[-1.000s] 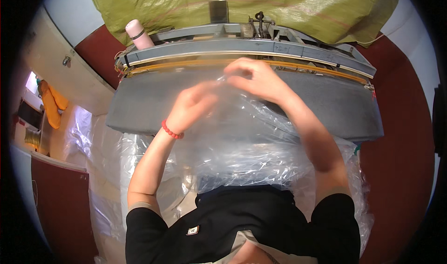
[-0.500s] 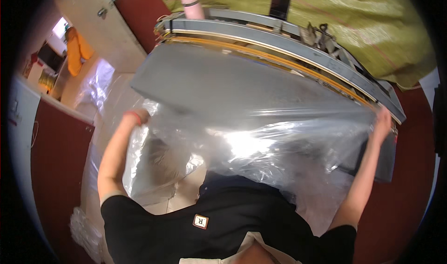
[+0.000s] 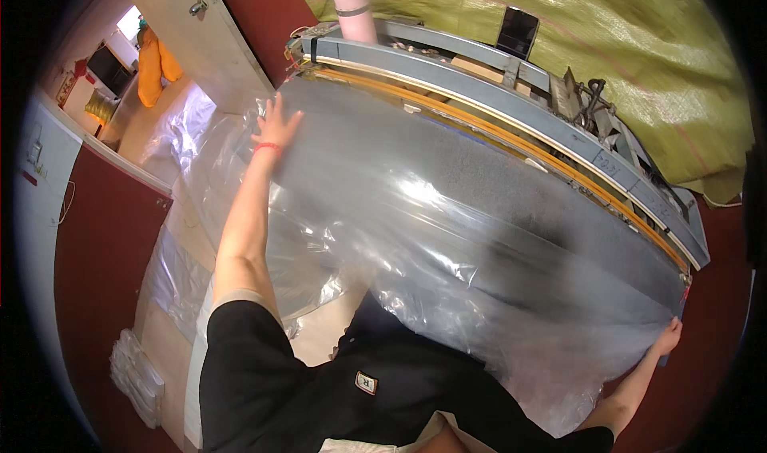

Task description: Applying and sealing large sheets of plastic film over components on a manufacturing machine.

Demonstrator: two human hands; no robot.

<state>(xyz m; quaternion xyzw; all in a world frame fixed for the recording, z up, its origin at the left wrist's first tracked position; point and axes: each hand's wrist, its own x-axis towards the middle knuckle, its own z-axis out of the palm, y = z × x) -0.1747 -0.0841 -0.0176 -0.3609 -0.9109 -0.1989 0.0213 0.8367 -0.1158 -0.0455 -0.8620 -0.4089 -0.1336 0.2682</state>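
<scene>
Clear plastic film (image 3: 415, 237) lies spread over a grey worktop (image 3: 495, 165) and drapes down in front of my body. My left hand (image 3: 276, 127) rests with fingers spread on the film near the worktop's far left corner; a red band circles its wrist. At the near right corner my right hand (image 3: 669, 337) pinches the edge of the film. Along the far side of the worktop runs a grey metal frame (image 3: 495, 89) with an orange strip (image 3: 479, 125).
A pink bottle (image 3: 354, 12) and a dark phone-like slab (image 3: 518, 31) stand behind the frame, near a metal clamp (image 3: 591, 101). Yellow-green woven sheeting (image 3: 639, 45) hangs behind. A door (image 3: 188, 29) stands at left; folded plastic (image 3: 134, 377) lies at lower left.
My left hand has moved away from me to the far left corner and opened. My right hand has come down toward me, drawing the film across the worktop's right end.
</scene>
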